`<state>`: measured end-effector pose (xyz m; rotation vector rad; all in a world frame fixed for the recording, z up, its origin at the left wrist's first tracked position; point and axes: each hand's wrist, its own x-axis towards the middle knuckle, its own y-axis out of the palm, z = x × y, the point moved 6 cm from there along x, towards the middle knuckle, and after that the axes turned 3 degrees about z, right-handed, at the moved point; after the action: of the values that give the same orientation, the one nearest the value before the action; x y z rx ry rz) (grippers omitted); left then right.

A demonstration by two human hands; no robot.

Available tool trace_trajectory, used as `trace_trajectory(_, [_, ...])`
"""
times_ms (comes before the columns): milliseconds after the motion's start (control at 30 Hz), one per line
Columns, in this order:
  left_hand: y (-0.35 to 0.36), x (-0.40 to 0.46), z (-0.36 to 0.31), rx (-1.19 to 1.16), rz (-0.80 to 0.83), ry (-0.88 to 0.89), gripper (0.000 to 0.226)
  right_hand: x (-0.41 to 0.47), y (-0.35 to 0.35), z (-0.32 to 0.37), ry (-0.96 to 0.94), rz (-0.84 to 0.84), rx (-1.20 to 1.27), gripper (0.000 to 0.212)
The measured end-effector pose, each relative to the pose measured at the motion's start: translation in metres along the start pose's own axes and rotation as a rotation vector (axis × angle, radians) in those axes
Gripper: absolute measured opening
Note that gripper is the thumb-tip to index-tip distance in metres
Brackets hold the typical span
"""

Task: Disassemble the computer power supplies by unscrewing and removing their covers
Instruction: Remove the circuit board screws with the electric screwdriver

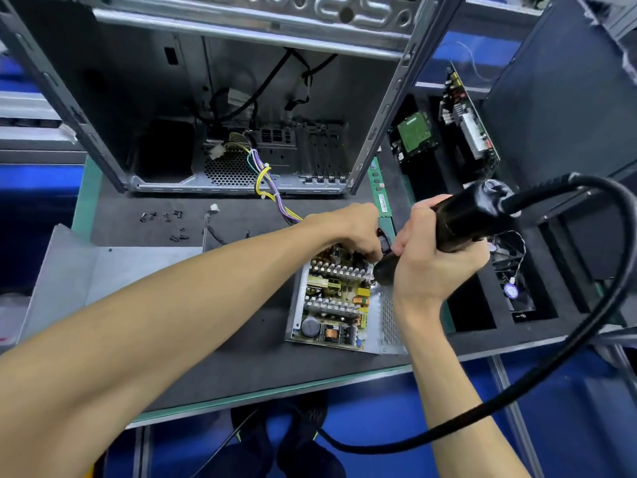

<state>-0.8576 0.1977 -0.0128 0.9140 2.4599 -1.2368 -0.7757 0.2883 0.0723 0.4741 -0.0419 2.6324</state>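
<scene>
An opened power supply (341,305) lies on the dark mat, its circuit board, heat sinks and coils exposed. Its grey metal cover (103,270) lies off to the left. My right hand (434,257) grips a black electric screwdriver (462,219), tip down at the supply's far right corner. My left hand (355,232) reaches across and holds something small and dark at the supply's far edge, right beside the screwdriver tip; what it grips is partly hidden. A bundle of coloured wires (272,191) runs from the supply toward the computer case.
An empty computer case (241,108) stands open at the back of the mat. Several loose screws (165,222) lie at the left. A foam tray (482,305) at the right holds a hard drive (413,132), boards and a fan. The screwdriver's thick cable (586,322) loops at the right.
</scene>
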Motion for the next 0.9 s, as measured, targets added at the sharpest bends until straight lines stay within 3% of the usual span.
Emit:
trace_trajectory(233, [-0.002, -0.002, 0.002, -0.073, 0.052, 0.005, 0.041, 0.0, 0.006, -0.009, 0.03, 0.073, -0.02, 0.016])
trace_trajectory(400, [-0.002, -0.004, 0.002, -0.086, 0.048, -0.009, 0.039, -0.005, 0.001, -0.012, 0.02, 0.013, 0.014, 0.02])
trace_trajectory(767, [-0.003, -0.009, 0.001, -0.12, 0.031, -0.013, 0.043, -0.001, 0.005, -0.009, -0.014, 0.058, -0.016, 0.014])
trace_trajectory(900, [-0.004, -0.011, 0.001, -0.123, 0.014, 0.002, 0.045, 0.001, 0.008, -0.006, 0.018, 0.084, -0.008, 0.021])
